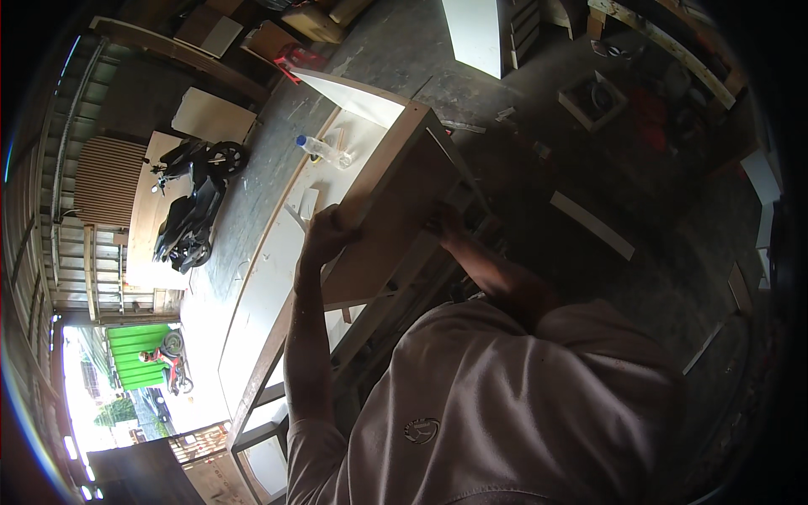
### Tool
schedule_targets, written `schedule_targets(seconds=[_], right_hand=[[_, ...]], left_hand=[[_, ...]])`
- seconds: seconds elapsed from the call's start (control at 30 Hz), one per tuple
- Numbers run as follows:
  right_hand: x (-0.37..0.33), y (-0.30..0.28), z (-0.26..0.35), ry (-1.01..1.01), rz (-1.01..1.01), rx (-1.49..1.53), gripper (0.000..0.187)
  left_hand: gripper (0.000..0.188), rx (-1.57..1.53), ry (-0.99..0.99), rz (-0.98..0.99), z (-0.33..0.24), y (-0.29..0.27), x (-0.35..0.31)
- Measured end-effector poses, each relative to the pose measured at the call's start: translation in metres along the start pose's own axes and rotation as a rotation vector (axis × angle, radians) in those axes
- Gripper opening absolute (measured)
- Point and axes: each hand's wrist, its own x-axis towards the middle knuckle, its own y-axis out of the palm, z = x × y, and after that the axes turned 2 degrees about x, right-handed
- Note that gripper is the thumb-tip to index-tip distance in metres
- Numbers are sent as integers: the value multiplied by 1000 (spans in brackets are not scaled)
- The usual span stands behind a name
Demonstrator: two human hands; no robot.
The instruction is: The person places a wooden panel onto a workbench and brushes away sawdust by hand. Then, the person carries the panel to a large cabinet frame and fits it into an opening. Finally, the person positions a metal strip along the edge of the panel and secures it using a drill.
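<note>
My left hand is closed over the upper edge of a brown wooden panel, its arm reaching up from the lower edge. The panel stands on edge along the side of a long white-topped workpiece. In deep shadow on the panel's near side, my right hand has its fingers curled against the brown face; what they hold, if anything, is too dark to tell. Beyond the panel, a clear plastic bottle with a blue cap lies on the white surface. A white upright board meets the panel's far end.
A black motorcycle stands to the left, before leaning boards. A pale wood strip lies on the dark floor at right, with a square box farther back. A white cabinet part stands at the far side. Wooden framing runs below the panel.
</note>
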Motion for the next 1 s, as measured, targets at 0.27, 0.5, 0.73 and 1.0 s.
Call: schedule_targets(seconds=[0.27, 0.5, 0.73, 1.0], right_hand=[[13, -4, -29, 62, 90, -21, 33], [109, -67, -11, -795, 266, -831, 18], [41, -43, -17, 111, 293, 1, 15], [47, -51, 33, -312, 654, -462, 28]], left_hand=[[46, 3, -55, -24, 32, 0, -24], [55, 111, 40, 79, -46, -21, -1], [55, -47, -181, 80, 26, -23, -103], [57, 29, -112, -42, 35, -3, -75]])
